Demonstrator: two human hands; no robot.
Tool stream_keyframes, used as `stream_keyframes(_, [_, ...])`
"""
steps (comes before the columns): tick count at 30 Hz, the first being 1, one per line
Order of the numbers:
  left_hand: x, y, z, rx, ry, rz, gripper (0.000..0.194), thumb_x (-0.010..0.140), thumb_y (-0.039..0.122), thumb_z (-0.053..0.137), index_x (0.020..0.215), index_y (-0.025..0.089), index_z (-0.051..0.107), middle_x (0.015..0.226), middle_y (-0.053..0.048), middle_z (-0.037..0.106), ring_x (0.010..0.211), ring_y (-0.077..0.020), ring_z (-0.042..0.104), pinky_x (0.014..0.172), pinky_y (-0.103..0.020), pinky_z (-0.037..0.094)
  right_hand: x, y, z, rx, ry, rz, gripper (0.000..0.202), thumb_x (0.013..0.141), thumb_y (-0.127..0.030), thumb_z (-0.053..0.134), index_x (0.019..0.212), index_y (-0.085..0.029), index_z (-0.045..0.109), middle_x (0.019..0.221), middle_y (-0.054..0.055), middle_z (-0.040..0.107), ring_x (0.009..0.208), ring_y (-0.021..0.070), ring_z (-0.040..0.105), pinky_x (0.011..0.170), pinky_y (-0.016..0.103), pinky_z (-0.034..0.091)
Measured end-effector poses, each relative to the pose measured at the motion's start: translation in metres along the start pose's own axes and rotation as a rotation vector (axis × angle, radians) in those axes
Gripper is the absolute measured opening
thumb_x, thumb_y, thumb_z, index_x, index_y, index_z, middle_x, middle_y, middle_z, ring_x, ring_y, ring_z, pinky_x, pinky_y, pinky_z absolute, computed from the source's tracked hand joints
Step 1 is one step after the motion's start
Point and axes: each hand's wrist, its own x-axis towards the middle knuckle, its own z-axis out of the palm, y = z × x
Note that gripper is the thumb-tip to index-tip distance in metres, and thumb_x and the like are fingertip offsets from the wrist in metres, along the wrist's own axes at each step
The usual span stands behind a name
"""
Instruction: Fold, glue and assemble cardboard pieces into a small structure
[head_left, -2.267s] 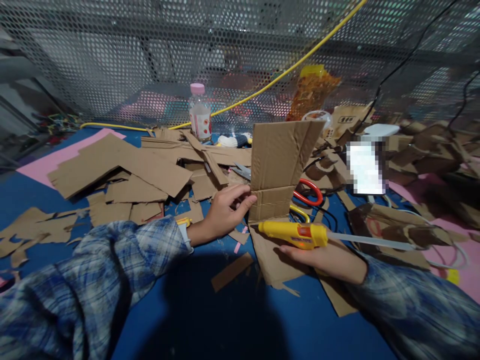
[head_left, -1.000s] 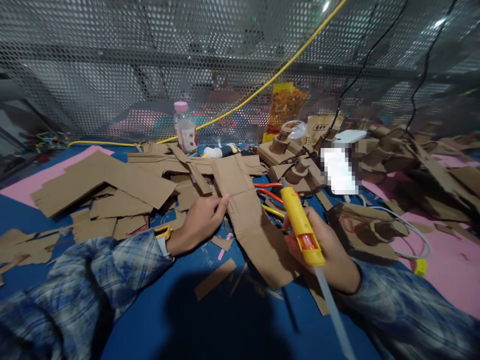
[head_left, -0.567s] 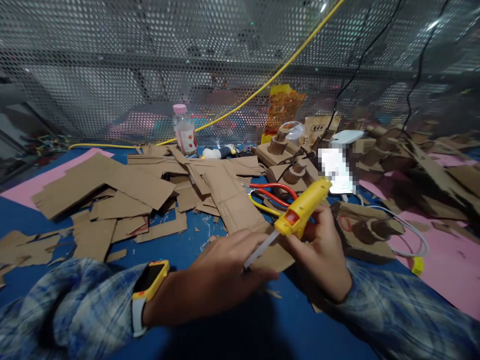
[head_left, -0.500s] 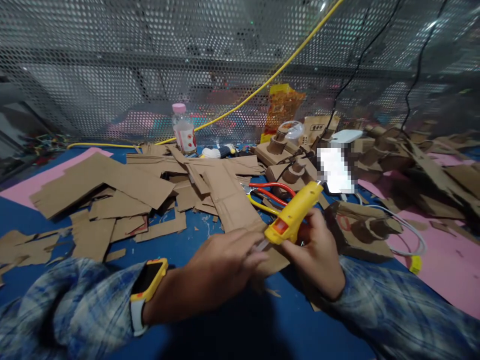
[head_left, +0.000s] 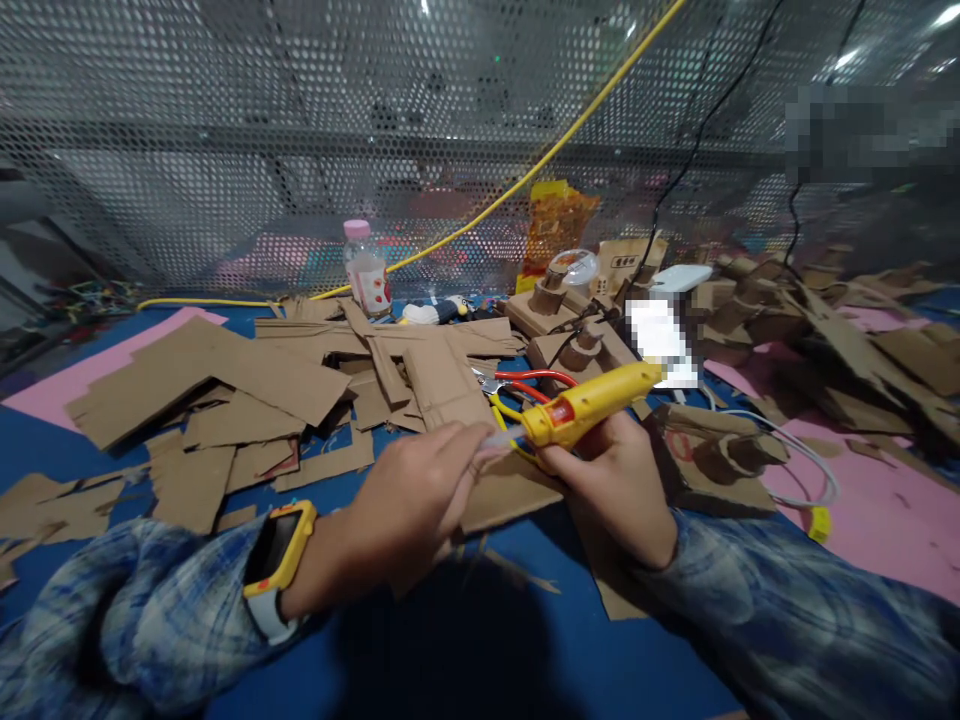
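Note:
My right hand (head_left: 619,480) is wrapped round a yellow glue gun (head_left: 592,403), whose tip points up and to the right. A translucent glue stick (head_left: 501,438) comes out of the gun's rear end, and the fingers of my left hand (head_left: 420,490) pinch it. Under the hands lies a piece of cardboard (head_left: 510,492). Just behind the gun are pliers with red handles (head_left: 536,376), partly covered by it.
Cardboard scraps (head_left: 225,375) spread over the blue table (head_left: 450,650) on the left. Cardboard pieces with round stubs (head_left: 720,455), a phone with a blurred screen (head_left: 664,340) and a white cable (head_left: 817,460) are at right. A bottle (head_left: 367,275) stands behind.
The glue gun has turned flatter, and its rear end has moved up and slightly left. My left hand has shifted left and up, still pinching the glue stick.

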Motion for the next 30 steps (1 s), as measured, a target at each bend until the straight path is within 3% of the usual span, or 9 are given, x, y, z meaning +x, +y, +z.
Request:
stream_keyframes(5, [0.013, -0.025, -0.018, 0.505, 0.172, 0.173, 0.024, 0.094, 0.019, 0.042, 0.110, 0.007, 0.055, 0.068, -0.005, 0.064, 0.058, -0.0150, 0.058, 0.050, -0.025, 0.040, 0.019, -0.028, 0.010, 0.097, -0.112, 0.067, 0.029, 0.059, -0.030, 0.077, 0.080, -0.015, 0.064, 0.083, 0.006, 0.071, 0.072, 0.0181, 0.065, 0.066, 0.030, 0.054])
stream_keyframes(11, [0.022, -0.031, -0.038, 0.611, 0.165, 0.428, 0.020, 0.092, 0.014, 0.041, 0.102, 0.011, 0.057, 0.058, 0.000, 0.054, 0.049, -0.0114, 0.050, 0.042, -0.025, 0.028, 0.022, -0.030, 0.014, 0.069, -0.204, 0.192, 0.028, 0.058, -0.036, 0.078, 0.073, -0.014, 0.068, 0.069, 0.005, 0.070, 0.056, 0.0152, 0.061, 0.049, 0.025, 0.048])
stream_keyframes(15, [0.022, -0.033, -0.035, 0.682, 0.173, 0.523, 0.015, 0.090, 0.012, 0.045, 0.093, 0.010, 0.059, 0.054, 0.002, 0.049, 0.045, -0.0096, 0.045, 0.040, -0.024, 0.027, 0.018, -0.028, 0.017, 0.121, -0.282, 0.257, 0.024, 0.062, -0.036, 0.073, 0.070, -0.015, 0.064, 0.064, 0.003, 0.067, 0.052, 0.0131, 0.058, 0.045, 0.022, 0.046])
stream_keyframes(21, [0.021, -0.041, -0.025, 0.528, 0.114, 0.498, 0.018, 0.091, 0.011, 0.040, 0.086, 0.010, 0.057, 0.056, 0.000, 0.050, 0.050, -0.0127, 0.050, 0.045, -0.025, 0.034, 0.015, -0.027, 0.020, 0.039, -0.309, 0.263, 0.021, 0.064, -0.035, 0.068, 0.067, -0.016, 0.059, 0.059, 0.002, 0.063, 0.046, 0.0114, 0.052, 0.037, 0.021, 0.040])
stream_keyframes(30, [0.017, -0.036, -0.021, 0.267, 0.114, 0.335, 0.023, 0.094, 0.019, 0.037, 0.084, 0.014, 0.057, 0.060, -0.001, 0.056, 0.052, -0.0114, 0.051, 0.045, -0.023, 0.034, 0.009, -0.030, 0.017, -0.098, -0.224, 0.108, 0.016, 0.063, -0.028, 0.066, 0.064, -0.015, 0.057, 0.057, 0.000, 0.058, 0.048, 0.0095, 0.048, 0.041, 0.019, 0.036])
